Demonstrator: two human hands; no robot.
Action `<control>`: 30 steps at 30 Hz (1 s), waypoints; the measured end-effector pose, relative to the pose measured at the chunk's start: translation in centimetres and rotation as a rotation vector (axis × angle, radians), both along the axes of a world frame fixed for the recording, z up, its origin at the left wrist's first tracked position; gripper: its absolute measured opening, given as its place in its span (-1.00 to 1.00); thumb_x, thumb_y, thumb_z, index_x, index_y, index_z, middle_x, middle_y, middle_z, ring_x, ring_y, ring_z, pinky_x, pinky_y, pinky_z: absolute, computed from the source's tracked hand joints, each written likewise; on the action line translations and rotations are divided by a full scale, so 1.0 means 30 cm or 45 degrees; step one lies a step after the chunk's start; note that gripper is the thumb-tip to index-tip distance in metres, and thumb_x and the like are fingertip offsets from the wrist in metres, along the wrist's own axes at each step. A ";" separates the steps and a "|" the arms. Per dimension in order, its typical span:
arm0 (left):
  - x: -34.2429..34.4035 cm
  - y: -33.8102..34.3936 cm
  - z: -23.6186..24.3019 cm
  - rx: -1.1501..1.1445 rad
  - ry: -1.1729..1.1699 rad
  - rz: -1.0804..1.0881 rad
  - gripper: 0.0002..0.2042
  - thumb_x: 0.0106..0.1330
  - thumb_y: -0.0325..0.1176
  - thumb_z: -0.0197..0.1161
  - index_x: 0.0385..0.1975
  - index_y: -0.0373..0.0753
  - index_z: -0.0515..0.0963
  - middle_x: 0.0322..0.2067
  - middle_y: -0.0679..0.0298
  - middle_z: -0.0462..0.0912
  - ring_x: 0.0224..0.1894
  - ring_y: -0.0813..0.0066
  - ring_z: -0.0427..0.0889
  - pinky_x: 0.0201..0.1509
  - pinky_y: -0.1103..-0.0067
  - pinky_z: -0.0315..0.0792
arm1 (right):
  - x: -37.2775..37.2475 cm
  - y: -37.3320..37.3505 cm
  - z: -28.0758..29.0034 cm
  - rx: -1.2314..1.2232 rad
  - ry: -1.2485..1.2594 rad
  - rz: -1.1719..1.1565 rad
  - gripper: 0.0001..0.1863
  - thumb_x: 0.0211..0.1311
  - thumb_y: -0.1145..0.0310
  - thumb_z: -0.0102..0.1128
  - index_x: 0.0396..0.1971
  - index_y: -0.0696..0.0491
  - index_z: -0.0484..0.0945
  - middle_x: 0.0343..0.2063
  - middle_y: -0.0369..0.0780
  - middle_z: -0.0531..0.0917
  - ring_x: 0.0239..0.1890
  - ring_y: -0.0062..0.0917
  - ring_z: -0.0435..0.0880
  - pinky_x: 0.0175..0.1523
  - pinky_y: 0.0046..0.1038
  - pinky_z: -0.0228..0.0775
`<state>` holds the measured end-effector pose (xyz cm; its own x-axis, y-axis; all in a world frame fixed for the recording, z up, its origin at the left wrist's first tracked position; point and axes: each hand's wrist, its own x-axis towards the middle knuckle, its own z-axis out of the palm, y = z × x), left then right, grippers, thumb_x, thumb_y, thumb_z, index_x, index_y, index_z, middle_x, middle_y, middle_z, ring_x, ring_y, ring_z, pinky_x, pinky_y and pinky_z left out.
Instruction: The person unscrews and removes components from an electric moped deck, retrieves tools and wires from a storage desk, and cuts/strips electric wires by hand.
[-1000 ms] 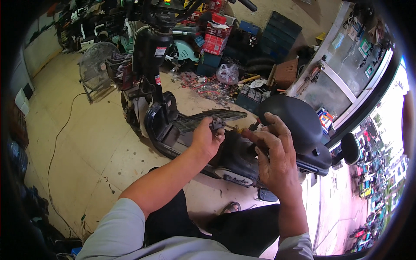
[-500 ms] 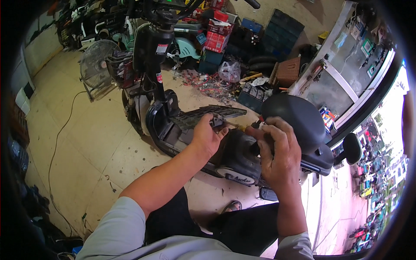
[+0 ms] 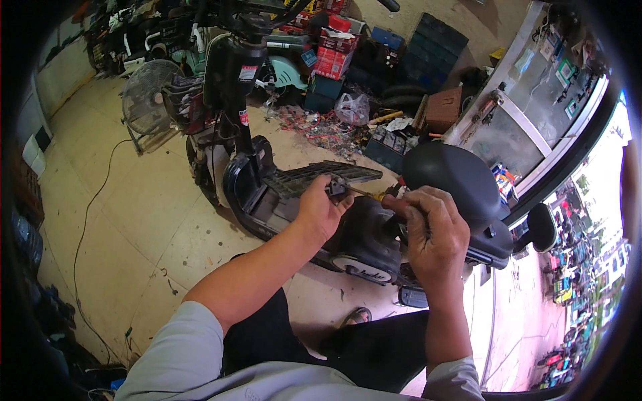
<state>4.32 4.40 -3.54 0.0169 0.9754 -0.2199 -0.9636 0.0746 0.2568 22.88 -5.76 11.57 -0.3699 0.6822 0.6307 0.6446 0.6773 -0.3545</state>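
My left hand is closed on a small dark part, held over the footboard of a black electric scooter. What kind of part it is cannot be made out. In my right hand is a screwdriver with a reddish handle and a thin shaft, which points left. Its tip meets the small part at my left fingers. Just beyond my hands, a dark ribbed panel lies tilted above the footboard. The scooter's black seat is to the right, behind my right hand.
A standing fan is at the far left, its cord running along the tiled floor. Loose wires and scraps, red boxes and dark crates crowd the back. A glass-paned door frame stands at the right.
My right fingers have curled down round the screwdriver handle, and the hand has turned slightly. My left hand and the small part have stayed nearly in place.
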 end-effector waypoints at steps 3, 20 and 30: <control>-0.015 0.007 0.001 0.005 0.005 0.030 -0.77 0.51 -0.27 0.06 -0.16 -0.34 0.50 -0.26 0.09 0.66 -0.23 0.17 0.70 -0.16 0.30 0.69 | -0.023 0.001 0.020 0.377 -0.149 0.027 -0.56 0.16 0.60 0.38 0.05 0.13 0.48 -0.12 -0.04 0.70 0.05 -0.06 0.65 0.06 -0.20 0.57; 0.002 -0.003 0.017 0.043 -0.024 -0.002 -0.81 0.51 -0.31 0.07 -0.19 -0.32 0.49 -0.27 0.12 0.67 -0.23 0.19 0.71 -0.13 0.31 0.71 | -0.050 -0.025 0.029 0.578 -0.203 -0.015 -0.74 0.18 0.60 0.35 -0.12 0.15 0.62 -0.04 -0.01 0.68 -0.22 -0.12 0.74 -0.13 -0.29 0.62; 0.011 -0.006 0.020 0.030 -0.028 0.014 -0.82 0.50 -0.33 0.08 -0.19 -0.33 0.50 -0.26 0.11 0.67 -0.23 0.19 0.69 -0.12 0.31 0.71 | -0.010 -0.017 0.005 0.320 -0.094 -0.075 -0.64 0.14 0.64 0.33 -0.04 0.14 0.57 0.01 0.00 0.65 -0.09 -0.10 0.69 0.00 -0.23 0.55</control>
